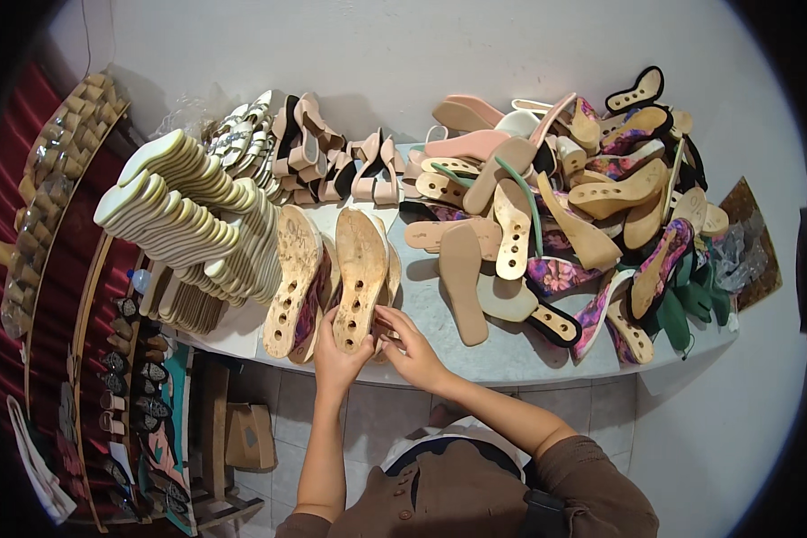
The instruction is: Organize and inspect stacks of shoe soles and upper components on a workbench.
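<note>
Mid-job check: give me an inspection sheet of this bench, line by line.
Surface: pale grey table, mostly covered.
Job's things: tan sole with holes stands tilted at the near edge; a second holed sole lies beside it on its left.
Clutter: stacked cream wedge soles at left; pink heeled sandals at the back; mixed pile of soles and floral insoles at right.
Grippers: left hand grips the sole's lower end; right hand touches its right edge.
Cables: nothing seen.
Surroundings: white wall; racks of small parts at far left; tiled floor.
</note>
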A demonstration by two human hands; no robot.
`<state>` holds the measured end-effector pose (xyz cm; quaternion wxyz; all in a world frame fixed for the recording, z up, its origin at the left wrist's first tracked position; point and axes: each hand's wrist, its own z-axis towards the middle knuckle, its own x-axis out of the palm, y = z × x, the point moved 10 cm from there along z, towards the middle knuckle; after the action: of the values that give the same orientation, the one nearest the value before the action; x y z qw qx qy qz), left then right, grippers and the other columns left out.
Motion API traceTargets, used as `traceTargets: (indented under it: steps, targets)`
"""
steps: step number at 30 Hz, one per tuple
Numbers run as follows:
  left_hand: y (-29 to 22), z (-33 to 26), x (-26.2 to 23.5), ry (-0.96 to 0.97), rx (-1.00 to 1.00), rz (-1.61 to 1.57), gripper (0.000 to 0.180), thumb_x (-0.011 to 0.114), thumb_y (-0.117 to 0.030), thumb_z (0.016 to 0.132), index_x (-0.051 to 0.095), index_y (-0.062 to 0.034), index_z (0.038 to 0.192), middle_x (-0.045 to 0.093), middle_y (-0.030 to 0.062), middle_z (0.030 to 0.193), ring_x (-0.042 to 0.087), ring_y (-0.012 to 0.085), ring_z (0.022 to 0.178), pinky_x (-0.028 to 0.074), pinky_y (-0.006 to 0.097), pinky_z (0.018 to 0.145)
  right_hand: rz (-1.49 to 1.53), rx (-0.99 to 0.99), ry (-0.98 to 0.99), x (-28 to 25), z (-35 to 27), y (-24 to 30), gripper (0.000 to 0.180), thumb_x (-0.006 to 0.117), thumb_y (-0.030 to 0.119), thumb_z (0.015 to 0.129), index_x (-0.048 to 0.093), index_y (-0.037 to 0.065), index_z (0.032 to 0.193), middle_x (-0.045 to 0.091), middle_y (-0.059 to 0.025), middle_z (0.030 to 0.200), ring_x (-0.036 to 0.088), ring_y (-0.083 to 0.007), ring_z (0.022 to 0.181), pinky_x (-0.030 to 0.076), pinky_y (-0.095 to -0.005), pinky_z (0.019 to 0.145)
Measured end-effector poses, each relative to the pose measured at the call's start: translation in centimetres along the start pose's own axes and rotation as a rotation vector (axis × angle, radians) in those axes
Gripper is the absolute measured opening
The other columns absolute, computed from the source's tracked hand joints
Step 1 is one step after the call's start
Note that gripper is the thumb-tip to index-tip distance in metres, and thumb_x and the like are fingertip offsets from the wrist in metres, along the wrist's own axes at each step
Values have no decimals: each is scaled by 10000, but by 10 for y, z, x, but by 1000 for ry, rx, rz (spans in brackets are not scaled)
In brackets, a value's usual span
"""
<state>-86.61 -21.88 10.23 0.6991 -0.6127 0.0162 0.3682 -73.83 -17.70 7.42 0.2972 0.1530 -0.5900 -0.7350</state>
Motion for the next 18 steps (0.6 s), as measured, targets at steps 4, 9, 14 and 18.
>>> traceTargets:
  steps: [4, 9, 14, 18]
  targets:
    - [-10, 3, 1, 27, 9, 72, 608, 700, -144, 679, 449, 67, 1191, 561, 184, 1076, 564, 241, 983, 433, 334, 867, -45, 5, 10, -3, 2, -6, 519, 428, -35, 853, 326, 43, 1355, 319, -115, 1358, 394, -248, 1250, 378, -356, 1003]
    - [-23, 2, -2, -7, 81, 278, 689, 717, -194, 665, 428, 69, 1233, 545, 214, 1117, 554, 295, 1023, 426, 362, 887, -61, 7, -4, -7, 3, -4, 511, 434, -35, 845, 345, 45, 1342, 357, -114, 1330, 414, -240, 1232, 392, -349, 984]
    - [-34, 1, -1, 11, 67, 295, 734, 730, -228, 649, 426, 50, 1257, 536, 219, 1137, 545, 318, 1050, 421, 377, 895, -19, 7, -6, -9, 4, -2, 512, 438, -39, 829, 362, 42, 1328, 377, -114, 1310, 424, -237, 1223, 394, -339, 979]
    - [-30, -1, -4, -15, 61, 293, 730, 729, -223, 652, 424, 34, 1263, 526, 215, 1152, 538, 315, 1058, 420, 375, 894, -62, -34, -4, -8, 6, 0, 499, 436, -41, 813, 389, 28, 1305, 382, -130, 1301, 448, -245, 1190, 405, -329, 960]
